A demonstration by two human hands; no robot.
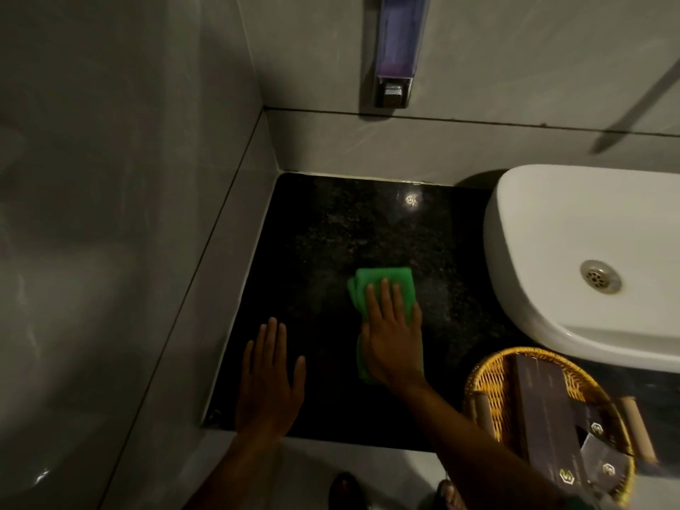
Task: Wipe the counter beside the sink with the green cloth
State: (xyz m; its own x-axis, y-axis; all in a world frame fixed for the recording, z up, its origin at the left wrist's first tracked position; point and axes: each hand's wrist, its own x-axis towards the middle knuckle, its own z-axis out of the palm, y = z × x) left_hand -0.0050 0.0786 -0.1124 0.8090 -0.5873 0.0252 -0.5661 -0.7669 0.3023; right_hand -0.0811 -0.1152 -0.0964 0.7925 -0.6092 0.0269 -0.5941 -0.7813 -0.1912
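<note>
The green cloth (382, 281) lies folded on the dark speckled counter (331, 230), left of the white sink (574, 230). My right hand (393, 333) presses flat on the cloth with fingers stretched toward the back wall, covering its near half. My left hand (270, 377) rests flat on the bare counter near the front edge, fingers spread, holding nothing, about a hand's width left of the cloth.
A wicker basket (489, 373) with dark boxes sits at the counter's front right, just below the sink. A soap dispenser (399, 49) hangs on the back wall. Tiled walls close the counter on the left and at the back.
</note>
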